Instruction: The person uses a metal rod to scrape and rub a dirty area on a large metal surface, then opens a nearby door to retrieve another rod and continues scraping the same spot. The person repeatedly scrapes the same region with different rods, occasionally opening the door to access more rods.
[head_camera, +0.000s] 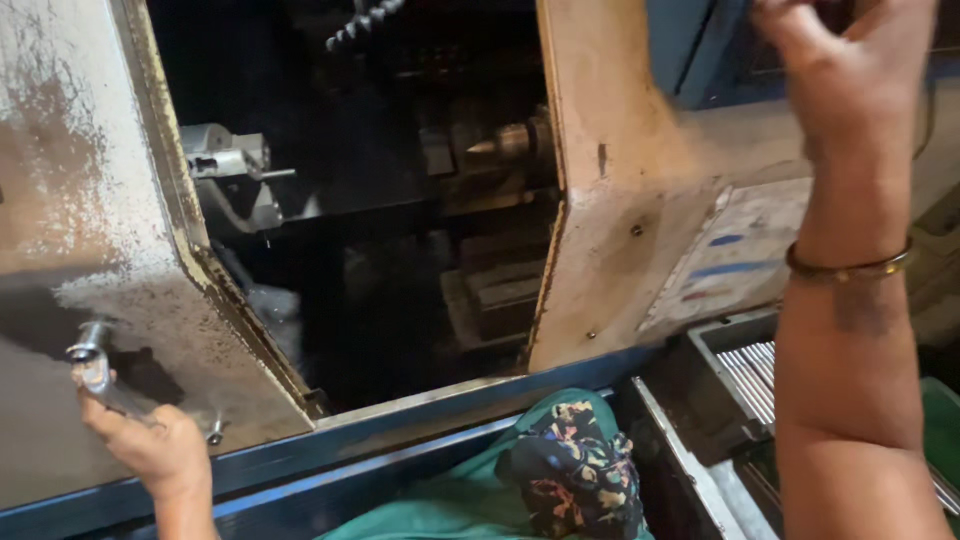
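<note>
Sliding door (90, 200) at left, door handle (95, 362) on its lower part. Left hand (150, 445) on handle, fingers (98, 405) wrapped round it. Machine opening right of door; tool holder (225, 160) inside at left, spindle nose (500, 145) inside at right, facing it. Housing panel (620, 190) right of opening. Right hand (850, 70) raised before panel's upper right, bangle (850, 265) on wrist below. Cloth (520, 470) below opening, before front rail (420, 420). Metal rods (755, 375) in tray (700, 340) right of cloth, behind right forearm.
</note>
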